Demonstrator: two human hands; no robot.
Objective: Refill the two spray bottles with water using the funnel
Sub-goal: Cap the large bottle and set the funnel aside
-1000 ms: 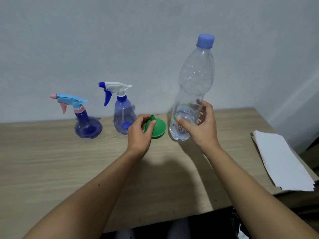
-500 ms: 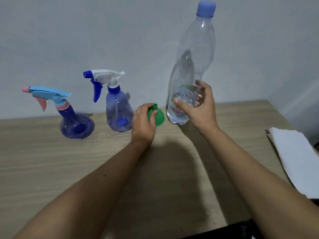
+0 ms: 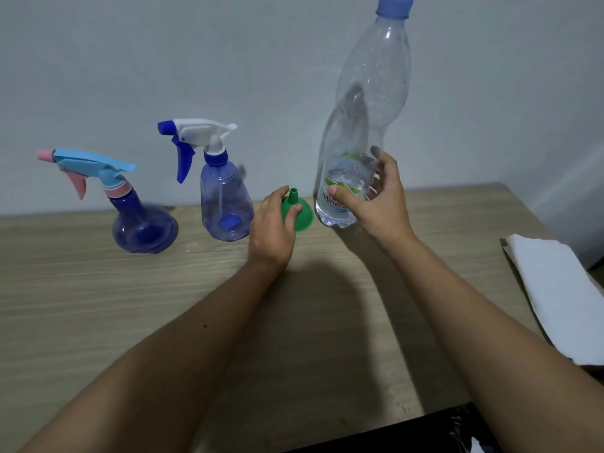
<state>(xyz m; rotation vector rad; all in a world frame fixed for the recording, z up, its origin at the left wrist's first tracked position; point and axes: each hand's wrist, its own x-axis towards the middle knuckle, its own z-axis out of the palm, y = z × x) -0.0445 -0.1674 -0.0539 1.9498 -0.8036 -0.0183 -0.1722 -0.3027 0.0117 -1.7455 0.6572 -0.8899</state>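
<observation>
Both hands busy on wood-grain table (image 3: 98, 305) (pale wall behind): left hand (image 3: 271, 230) pinches funnel (image 3: 299, 212), right hand (image 3: 380, 201) grips water bottle (image 3: 366, 119).

Table (image 3: 98, 322): light wood-grain top, set against a plain pale wall (image 3: 163, 60). White folded paper sheets (image 3: 562, 289): lying flat near the table's right edge.
</observation>
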